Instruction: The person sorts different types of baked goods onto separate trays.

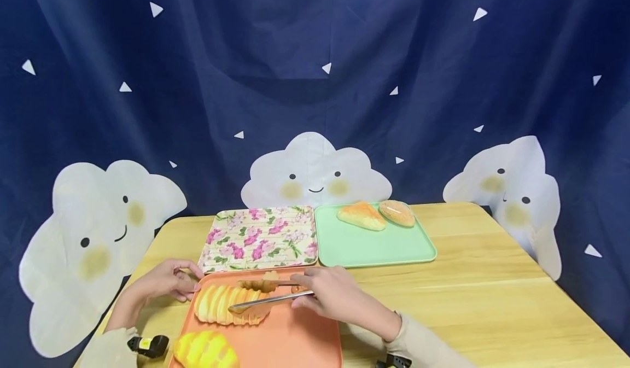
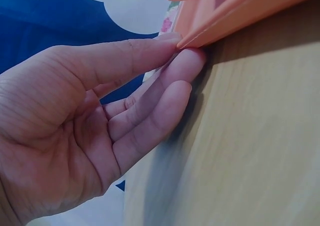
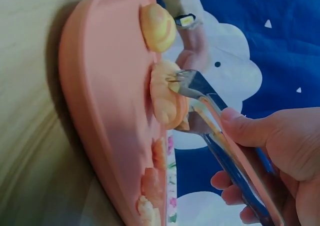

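Note:
An orange tray [image 1: 295,343] lies at the front of the table. My left hand [image 1: 169,280] pinches its left edge, thumb on the rim and fingertips beneath, as the left wrist view shows. My right hand [image 1: 339,299] grips metal tongs [image 1: 278,299] between thumb and fingers. The tong tips straddle a long ridged bread [image 1: 214,304] on the tray, one on its near side and one by its far side. A yellow bread [image 1: 206,350] with a scored top sits nearer, at the tray's left. Small brown pieces [image 3: 152,181], partly hidden in the head view, lie along the tray's far side.
Behind the orange tray lies a floral tray [image 1: 261,238]. To its right, a green tray [image 1: 374,249] carries a triangular bread [image 1: 361,216] and a round bun [image 1: 397,213]. The wooden table [image 1: 472,297] extends right; a dark blue curtain [image 1: 275,105] hangs behind.

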A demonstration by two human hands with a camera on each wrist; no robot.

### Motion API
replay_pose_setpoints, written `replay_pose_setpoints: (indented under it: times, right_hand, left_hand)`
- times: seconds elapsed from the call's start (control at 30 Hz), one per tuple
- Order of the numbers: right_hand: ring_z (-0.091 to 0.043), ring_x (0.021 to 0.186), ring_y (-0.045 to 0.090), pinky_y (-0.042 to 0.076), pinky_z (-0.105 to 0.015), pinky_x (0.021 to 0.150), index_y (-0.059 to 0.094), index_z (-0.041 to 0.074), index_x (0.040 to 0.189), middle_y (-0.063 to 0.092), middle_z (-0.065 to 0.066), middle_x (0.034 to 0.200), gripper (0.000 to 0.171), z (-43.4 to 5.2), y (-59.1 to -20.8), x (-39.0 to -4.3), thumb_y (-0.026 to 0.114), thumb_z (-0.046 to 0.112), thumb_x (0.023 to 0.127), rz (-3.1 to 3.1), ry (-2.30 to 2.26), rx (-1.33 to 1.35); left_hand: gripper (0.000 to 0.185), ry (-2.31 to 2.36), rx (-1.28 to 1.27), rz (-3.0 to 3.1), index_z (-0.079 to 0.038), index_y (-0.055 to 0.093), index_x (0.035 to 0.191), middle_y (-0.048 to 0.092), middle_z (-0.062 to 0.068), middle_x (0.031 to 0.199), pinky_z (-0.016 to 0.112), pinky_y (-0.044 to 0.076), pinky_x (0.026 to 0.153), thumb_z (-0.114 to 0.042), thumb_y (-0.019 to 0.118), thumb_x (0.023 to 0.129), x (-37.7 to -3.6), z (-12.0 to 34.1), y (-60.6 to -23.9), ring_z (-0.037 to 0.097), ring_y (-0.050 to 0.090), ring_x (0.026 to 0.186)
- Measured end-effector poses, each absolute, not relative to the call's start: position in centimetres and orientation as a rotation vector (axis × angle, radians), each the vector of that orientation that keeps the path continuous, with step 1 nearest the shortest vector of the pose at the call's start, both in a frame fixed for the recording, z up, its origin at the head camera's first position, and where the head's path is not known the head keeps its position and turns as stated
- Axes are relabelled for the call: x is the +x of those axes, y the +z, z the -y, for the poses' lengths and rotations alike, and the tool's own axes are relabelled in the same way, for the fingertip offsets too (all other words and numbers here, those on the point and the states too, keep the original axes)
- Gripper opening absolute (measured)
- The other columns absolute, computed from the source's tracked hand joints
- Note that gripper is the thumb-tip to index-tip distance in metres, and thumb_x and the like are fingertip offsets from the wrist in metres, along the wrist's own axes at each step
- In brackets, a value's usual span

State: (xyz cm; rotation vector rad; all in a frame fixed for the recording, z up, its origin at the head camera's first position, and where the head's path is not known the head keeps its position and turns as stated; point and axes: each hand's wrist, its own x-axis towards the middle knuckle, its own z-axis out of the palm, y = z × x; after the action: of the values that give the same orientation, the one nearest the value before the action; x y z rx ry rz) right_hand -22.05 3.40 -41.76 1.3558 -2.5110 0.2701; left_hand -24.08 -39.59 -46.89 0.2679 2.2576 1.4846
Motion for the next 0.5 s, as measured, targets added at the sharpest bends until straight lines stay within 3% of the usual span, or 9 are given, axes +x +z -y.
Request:
replay_pose_setpoints:
  times: [0.2, 0.3, 0.5]
  right_hand:
    - [0.0, 0.054, 0.035, 0.015, -0.016, 0.041, 0.071, 0.025, 0.126, 0.061, 0.01, 0.077, 0.04, -3.9, -41.1, -22.1, 0.064, 0.05, 0.096, 2.486, 0.303, 1.371]
    - [0.002, 0.057, 0.04, 0.018, -0.014, 0.043, 0.071, 0.025, 0.126, 0.063, 0.011, 0.078, 0.041, -4.4, -40.4, -22.2, 0.068, 0.049, 0.093, 2.435, 0.338, 1.359]
    - [0.003, 0.056, 0.04, 0.019, -0.011, 0.044, 0.074, 0.023, 0.123, 0.064, 0.011, 0.076, 0.04, -6.1, -38.6, -23.5, 0.07, 0.046, 0.091, 2.353, 0.413, 1.304]
  left_hand:
    - [0.027, 1.462, 0.233, -2.275, 0.013, 0.061, 0.114, 0.068, 0.002, 0.076, 0.031, 0.062, 0.063, -0.001, 0.066, 0.09, -23.8, 39.5, -46.9, 0.015, 0.067, 0.068]
    - [0.026, 1.465, 0.229, -2.297, 0.009, 0.064, 0.112, 0.064, 0.002, 0.074, 0.031, 0.061, 0.063, 0.002, 0.063, 0.087, -23.7, 39.4, -46.7, 0.015, 0.066, 0.067]
    - [0.025, 1.521, 0.273, -2.26, 0.013, 0.061, 0.111, 0.072, 0.007, 0.079, 0.032, 0.063, 0.064, 0.001, 0.065, 0.09, -23.7, 39.3, -46.6, 0.014, 0.07, 0.068]
